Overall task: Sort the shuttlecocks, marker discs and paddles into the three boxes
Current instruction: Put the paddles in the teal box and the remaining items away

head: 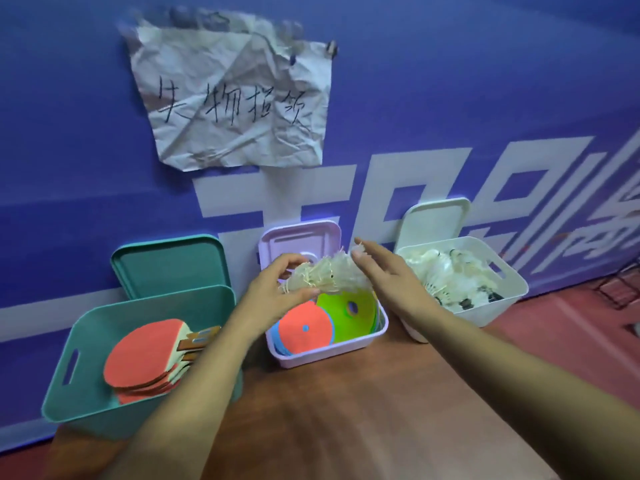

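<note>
Teal box (69, 393), pink box (325, 351) and white box (512, 292) sit in a row on the brown counter (346, 427), close to a blue wall (69, 150). Each box is open. Its lid leans on the wall behind it: teal lid (173, 261), pink lid (298, 240), white lid (436, 220).

Red paddles (145, 362) lie in a pile in the teal box. Flat discs lie in the pink box, with an orange disc (304, 327) and a green disc (346, 306) on top. The white box is full of white shuttlecocks (450, 271).

Both hands are up over the pink box. The left hand (277, 285) holds a bunch of shuttlecocks (325, 275). Its fingers are on top and its thumb is under, and they pinch the bunch. The bunch lies on its side in the air, above the discs. The right hand (384, 271) is just beside it. Its fingers look straight and touch the feather end of the bunch.

A crinkled paper (232, 98) with hand-written signs hangs on the wall above the boxes.
</note>
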`<action>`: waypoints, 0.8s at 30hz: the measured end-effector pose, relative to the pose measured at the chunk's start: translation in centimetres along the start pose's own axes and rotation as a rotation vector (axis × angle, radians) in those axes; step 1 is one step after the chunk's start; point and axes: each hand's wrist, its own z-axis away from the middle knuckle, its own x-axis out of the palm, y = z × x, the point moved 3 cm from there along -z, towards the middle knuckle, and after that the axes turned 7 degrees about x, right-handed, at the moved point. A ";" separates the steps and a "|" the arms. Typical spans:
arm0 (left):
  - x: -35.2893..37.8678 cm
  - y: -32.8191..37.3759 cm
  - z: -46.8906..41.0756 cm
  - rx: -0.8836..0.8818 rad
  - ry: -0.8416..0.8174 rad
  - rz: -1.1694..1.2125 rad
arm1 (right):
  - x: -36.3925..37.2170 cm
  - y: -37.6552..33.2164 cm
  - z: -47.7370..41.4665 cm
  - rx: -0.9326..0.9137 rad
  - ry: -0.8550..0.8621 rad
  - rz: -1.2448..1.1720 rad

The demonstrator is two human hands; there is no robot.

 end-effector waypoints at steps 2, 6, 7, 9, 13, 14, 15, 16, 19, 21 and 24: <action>1.9 1.5 -2.6 0.039 -0.026 -0.051 | -2.7 0.9 -1.1 -0.015 -0.003 0.044; 7.4 3.4 -7.6 0.063 -0.073 -0.170 | -9.1 3.8 -3.8 0.002 -0.006 0.081; 9.1 3.7 -8.8 0.060 -0.089 -0.203 | -10.8 4.8 -4.4 0.005 -0.017 0.061; 13.1 3.9 -11.0 0.042 -0.115 -0.245 | -14.5 6.8 -5.4 0.015 -0.056 0.041; 22.3 3.1 -15.0 -0.039 -0.209 -0.236 | -22.2 11.9 -8.4 0.042 -0.043 0.108; 24.6 2.6 -15.9 -0.073 -0.239 -0.229 | -24.1 13.4 -9.3 0.058 -0.040 0.131; 26.8 1.9 -16.8 -0.107 -0.263 -0.232 | -25.8 14.8 -10.2 0.078 -0.045 0.150; 29.0 1.2 -17.6 -0.130 -0.282 -0.248 | -27.5 16.3 -11.1 0.095 -0.059 0.166; 34.4 -0.5 -19.9 -0.157 -0.322 -0.312 | -31.4 20.0 -13.4 0.157 -0.105 0.182; 37.4 -1.1 -21.3 -0.182 -0.303 -0.321 | -33.1 22.4 -15.0 0.222 -0.085 0.220; 41.5 -1.3 -22.8 -0.259 -0.240 -0.261 | -35.3 25.0 -17.9 0.291 -0.027 0.209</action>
